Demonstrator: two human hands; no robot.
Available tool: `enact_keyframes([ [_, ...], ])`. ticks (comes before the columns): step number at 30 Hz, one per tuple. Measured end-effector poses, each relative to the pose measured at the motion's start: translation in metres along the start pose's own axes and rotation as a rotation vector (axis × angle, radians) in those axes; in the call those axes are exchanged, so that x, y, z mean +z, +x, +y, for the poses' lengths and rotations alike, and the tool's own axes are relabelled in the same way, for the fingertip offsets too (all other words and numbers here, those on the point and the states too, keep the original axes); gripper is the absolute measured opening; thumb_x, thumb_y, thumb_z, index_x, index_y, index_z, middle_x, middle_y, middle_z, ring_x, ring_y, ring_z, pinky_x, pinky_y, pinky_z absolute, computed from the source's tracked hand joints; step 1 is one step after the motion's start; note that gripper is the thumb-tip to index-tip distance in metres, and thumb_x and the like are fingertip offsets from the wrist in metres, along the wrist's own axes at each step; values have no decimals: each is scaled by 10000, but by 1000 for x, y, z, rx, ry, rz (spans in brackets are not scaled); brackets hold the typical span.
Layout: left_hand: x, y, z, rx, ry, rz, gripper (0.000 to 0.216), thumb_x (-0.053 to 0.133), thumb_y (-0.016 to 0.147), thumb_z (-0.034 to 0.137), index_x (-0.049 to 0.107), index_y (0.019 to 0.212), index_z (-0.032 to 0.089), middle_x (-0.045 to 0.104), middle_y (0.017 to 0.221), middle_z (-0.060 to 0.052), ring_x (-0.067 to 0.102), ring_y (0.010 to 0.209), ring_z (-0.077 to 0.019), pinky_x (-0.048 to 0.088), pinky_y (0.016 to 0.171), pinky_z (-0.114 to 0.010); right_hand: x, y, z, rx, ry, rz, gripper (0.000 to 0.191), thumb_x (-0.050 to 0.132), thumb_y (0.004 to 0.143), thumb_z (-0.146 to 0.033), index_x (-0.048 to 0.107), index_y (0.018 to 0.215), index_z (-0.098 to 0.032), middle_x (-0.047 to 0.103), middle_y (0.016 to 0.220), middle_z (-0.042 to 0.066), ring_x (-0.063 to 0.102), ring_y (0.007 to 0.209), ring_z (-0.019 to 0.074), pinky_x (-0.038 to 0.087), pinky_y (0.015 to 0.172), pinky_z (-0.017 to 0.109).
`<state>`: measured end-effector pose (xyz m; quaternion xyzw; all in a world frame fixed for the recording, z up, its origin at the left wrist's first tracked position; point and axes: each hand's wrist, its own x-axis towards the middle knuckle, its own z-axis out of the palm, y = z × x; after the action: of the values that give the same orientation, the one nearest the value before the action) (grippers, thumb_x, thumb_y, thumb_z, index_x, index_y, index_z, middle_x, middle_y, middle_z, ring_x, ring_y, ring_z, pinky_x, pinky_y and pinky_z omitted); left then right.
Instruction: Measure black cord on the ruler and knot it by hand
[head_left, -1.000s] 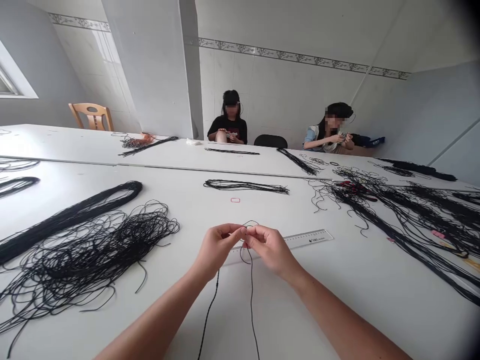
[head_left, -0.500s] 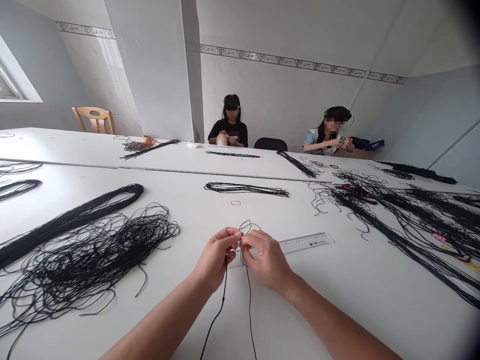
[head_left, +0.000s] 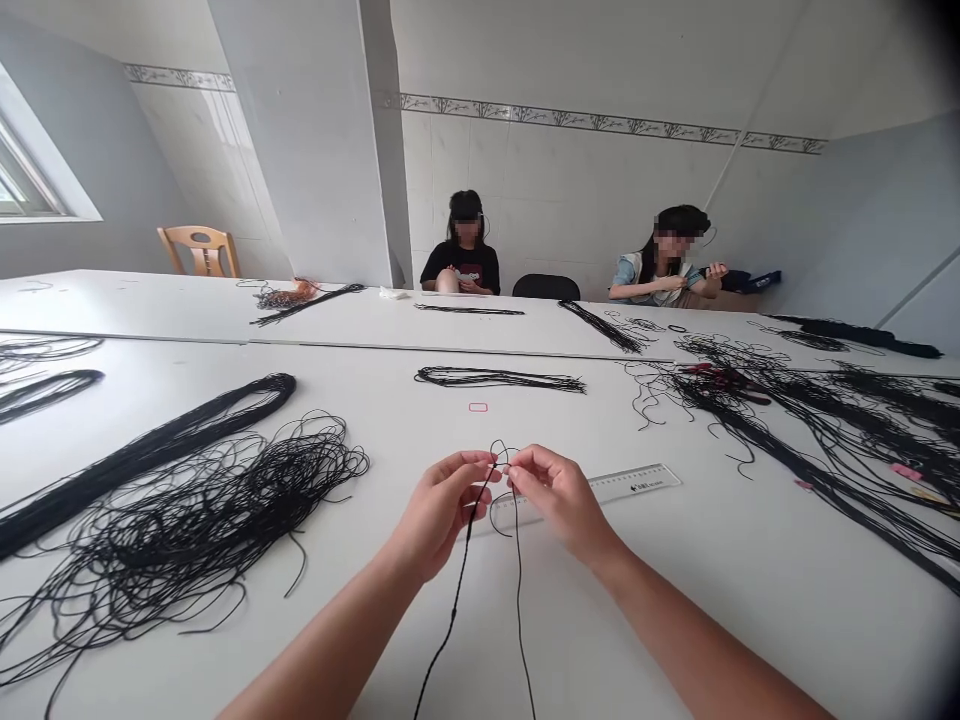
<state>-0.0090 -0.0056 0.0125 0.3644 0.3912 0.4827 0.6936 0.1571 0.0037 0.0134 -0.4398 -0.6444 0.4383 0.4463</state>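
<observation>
Two hands work on one cord above a white table (head_left: 697, 620). The left hand (head_left: 441, 512) and the right hand (head_left: 562, 497) are both curled, not spread, and their fingertips (head_left: 486, 462) pinch the thin black cord (head_left: 463, 580) from each side, very close together. A small loop (head_left: 500, 451) of the cord pokes up just above them, and long strands hang down and run out of the view. The fingers hide the very spot they hold, so it is hard to be sure how the cord crosses there. A small, tight pinch looks like the best way to hold cord this thin, so it does not slip. A clear ruler (head_left: 600, 495) lies just behind the hands, and its end is close enough to catch a loose strand. To the left is a big messy heap of black cords (head_left: 195, 530), and to the right is another tangle (head_left: 750, 410), so long ends could snag if they swing wide. Farther off, a neat bundle of black cords (head_left: 499, 379) lies on the table, and two other people (head_left: 465, 245) sit across the room with their hands busy.
</observation>
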Motion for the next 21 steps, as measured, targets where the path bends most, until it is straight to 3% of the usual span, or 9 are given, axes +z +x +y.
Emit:
enact_keyframes([
  [7, 4, 0, 1, 85, 189, -13, 235, 729, 715, 339, 588, 810, 177, 595, 708, 0, 510, 636, -94, 385, 603, -223, 4, -1, -1, 68, 163, -84, 259, 542, 854, -426, 657, 852, -194, 643, 860, 31, 575, 803, 167, 453, 793, 324],
  [12, 4, -3, 4, 19, 180, -60, 288, 673, 761, 393, 620, 954, 186, 665, 916, -70, 557, 688, -115, 443, 688, -280, -3, 4, 2, 77, 259, -15, 245, 601, 818, -425, 644, 784, -187, 603, 760, 10, 557, 759, 149, 452, 811, 331],
  [15, 2, -4, 7, -84, 196, -120, 363, 609, 799, 462, 635, 1040, 191, 661, 966, -94, 538, 638, -101, 424, 619, -260, -10, 7, 2, 86, 294, 71, 237, 614, 808, -425, 635, 783, -191, 579, 781, 4, 540, 730, 133, 453, 809, 330],
  [17, -1, -3, 9, -128, 221, -166, 341, 628, 786, 462, 655, 976, 180, 655, 918, -81, 495, 589, -82, 383, 560, -234, -14, 9, 1, 83, 306, 125, 237, 616, 806, -426, 627, 774, -191, 573, 819, 8, 534, 716, 125, 455, 799, 324],
  [21, -7, 0, 12, -81, 272, -191, 258, 686, 747, 403, 640, 727, 150, 614, 752, -39, 420, 539, -71, 320, 513, -224, -16, 9, -1, 89, 345, 194, 252, 626, 792, -436, 623, 744, -189, 553, 803, 10, 516, 681, 120, 462, 758, 311],
])
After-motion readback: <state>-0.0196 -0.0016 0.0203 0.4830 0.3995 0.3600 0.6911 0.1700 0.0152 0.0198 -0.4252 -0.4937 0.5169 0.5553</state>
